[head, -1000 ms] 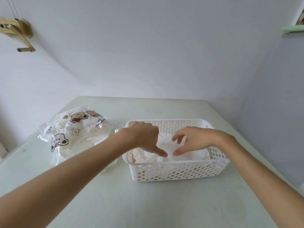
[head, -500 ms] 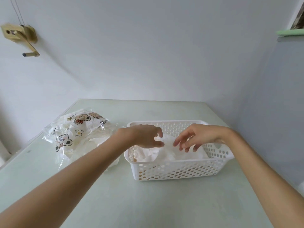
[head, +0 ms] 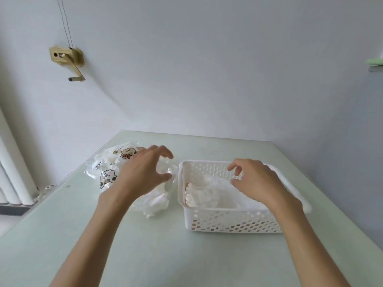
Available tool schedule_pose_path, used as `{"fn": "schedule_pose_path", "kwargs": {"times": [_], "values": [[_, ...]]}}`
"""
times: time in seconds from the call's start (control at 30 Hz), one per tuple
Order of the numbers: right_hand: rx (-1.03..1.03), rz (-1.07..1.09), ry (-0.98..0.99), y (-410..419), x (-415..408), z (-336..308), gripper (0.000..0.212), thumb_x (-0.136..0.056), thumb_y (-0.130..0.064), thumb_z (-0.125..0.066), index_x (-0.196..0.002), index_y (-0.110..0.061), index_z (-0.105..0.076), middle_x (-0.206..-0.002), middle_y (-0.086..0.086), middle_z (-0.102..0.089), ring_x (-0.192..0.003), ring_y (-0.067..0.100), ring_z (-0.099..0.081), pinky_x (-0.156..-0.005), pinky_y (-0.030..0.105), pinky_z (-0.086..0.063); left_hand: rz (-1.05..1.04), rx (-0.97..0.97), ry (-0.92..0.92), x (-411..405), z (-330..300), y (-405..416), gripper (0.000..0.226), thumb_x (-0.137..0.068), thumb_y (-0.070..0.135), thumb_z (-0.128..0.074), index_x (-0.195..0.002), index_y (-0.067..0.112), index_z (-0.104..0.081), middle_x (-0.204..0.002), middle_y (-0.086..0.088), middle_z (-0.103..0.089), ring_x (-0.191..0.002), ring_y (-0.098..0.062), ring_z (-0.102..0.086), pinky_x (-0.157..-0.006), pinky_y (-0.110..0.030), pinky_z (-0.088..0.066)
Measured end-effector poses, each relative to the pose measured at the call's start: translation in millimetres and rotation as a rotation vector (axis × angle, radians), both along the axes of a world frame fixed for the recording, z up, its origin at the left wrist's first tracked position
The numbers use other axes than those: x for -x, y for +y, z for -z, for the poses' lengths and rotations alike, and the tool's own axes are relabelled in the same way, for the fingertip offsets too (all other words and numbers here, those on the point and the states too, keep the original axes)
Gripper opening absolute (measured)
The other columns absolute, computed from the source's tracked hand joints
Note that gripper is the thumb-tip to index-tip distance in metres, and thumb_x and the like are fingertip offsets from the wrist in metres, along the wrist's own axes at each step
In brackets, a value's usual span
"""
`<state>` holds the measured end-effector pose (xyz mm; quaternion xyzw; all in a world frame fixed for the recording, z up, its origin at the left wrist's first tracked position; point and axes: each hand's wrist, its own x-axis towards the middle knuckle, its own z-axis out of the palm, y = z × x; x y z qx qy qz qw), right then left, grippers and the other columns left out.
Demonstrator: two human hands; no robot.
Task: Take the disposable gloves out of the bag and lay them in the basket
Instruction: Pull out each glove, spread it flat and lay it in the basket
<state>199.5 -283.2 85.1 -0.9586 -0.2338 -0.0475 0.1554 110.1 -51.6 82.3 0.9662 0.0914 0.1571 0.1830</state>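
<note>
A clear plastic bag (head: 107, 168) printed with cartoon animals lies on the table's left side, with thin clear gloves spilling from its mouth (head: 155, 204). My left hand (head: 143, 175) hovers over the bag's open end, fingers loosely spread and holding nothing. To the right stands a white perforated basket (head: 228, 222) with several clear disposable gloves (head: 209, 193) lying inside. My right hand (head: 257, 181) hangs above the basket's middle, fingers loosely curled and empty.
The pale green table (head: 145, 245) meets a white wall at the back and a grey wall at the right. A brass crank fitting (head: 68, 59) hangs on the wall at upper left. A white radiator (head: 14, 179) stands beyond the table's left edge.
My left hand has left the basket and moved left over the bag's open end. My right hand has lifted slightly and stays over the basket. The camera has tilted.
</note>
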Motion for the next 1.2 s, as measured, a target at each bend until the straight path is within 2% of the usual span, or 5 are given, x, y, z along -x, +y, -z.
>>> {"fn": "schedule_pose_path", "kwargs": {"times": [0.17,0.43,0.9,1.0,1.2], "values": [[-0.150,-0.244,-0.129,91.2,54.8,4.9,0.022,-0.090,-0.020,-0.053,-0.099,-0.031,-0.070,-0.095,-0.011,-0.068,-0.093,0.012,-0.057,-0.077,0.024,-0.036,-0.295,0.126,0.349,11.3,10.7,67.3,0.035,-0.079,0.034,-0.074,-0.104,0.023,-0.053,-0.117,0.007,-0.061,-0.106,-0.018,-0.057,-0.091,-0.032,-0.046],[0.306,-0.176,-0.129,174.6,51.2,45.6,0.027,-0.090,-0.036,-0.057,-0.109,-0.016,-0.062,-0.119,0.006,-0.063,-0.119,0.026,-0.047,-0.099,0.034,-0.028,-0.148,0.530,0.338,8.9,29.2,93.2,0.009,-0.087,0.007,-0.062,-0.086,0.015,-0.058,-0.082,0.000,-0.070,-0.056,-0.001,-0.067,-0.048,-0.017,-0.051],[-1.029,-0.290,0.841,132.0,20.7,8.1,0.032,-0.099,-0.007,-0.038,-0.084,-0.010,-0.066,-0.081,0.006,-0.072,-0.072,0.019,-0.068,-0.070,0.029,-0.057,-0.013,0.398,0.043,18.5,11.0,93.4,0.044,-0.082,0.015,-0.072,-0.121,0.029,-0.056,-0.116,0.012,-0.060,-0.104,-0.008,-0.059,-0.090,-0.029,-0.050],[-1.086,-0.331,1.033,118.4,22.3,5.1,0.030,-0.100,-0.007,-0.035,-0.091,-0.004,-0.063,-0.078,0.008,-0.069,-0.065,0.019,-0.067,-0.064,0.028,-0.055,0.192,0.552,-0.168,23.5,-9.3,73.4,0.028,-0.097,0.017,-0.051,-0.121,0.032,-0.056,-0.111,0.020,-0.061,-0.095,0.012,-0.056,-0.077,-0.007,-0.044],[-1.199,-0.363,1.154,89.2,22.3,4.9,0.023,-0.094,-0.006,-0.041,-0.105,-0.004,-0.061,-0.086,0.014,-0.061,-0.067,0.017,-0.062,-0.061,0.025,-0.057,0.390,0.705,-0.034,12.4,-11.9,26.6,0.057,-0.081,0.063,-0.043,-0.127,0.033,-0.056,-0.111,0.017,-0.065,-0.099,0.004,-0.062,-0.082,-0.014,-0.050]]}}
